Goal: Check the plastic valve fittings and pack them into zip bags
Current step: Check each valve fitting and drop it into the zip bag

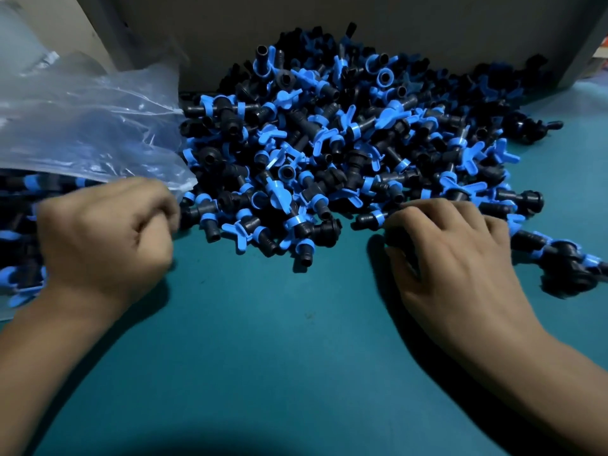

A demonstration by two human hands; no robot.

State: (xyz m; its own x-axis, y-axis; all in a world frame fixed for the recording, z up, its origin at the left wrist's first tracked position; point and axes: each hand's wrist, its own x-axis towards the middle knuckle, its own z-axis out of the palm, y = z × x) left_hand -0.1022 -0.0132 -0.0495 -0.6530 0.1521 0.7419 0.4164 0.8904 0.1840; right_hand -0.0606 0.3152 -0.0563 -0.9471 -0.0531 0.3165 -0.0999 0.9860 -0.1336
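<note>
A big heap of black-and-blue plastic valve fittings covers the far half of the teal table. A clear zip bag lies at the left, with several fittings inside it showing along its lower edge. My left hand is blurred, its fingers curled at the bag's near corner; whether it grips the plastic is unclear. My right hand rests palm down at the heap's near edge, its fingertips curled onto a black fitting with a blue collar.
A grey wall or panel stands right behind the heap. A few loose fittings trail off to the right edge. More clear plastic sits at the far left corner.
</note>
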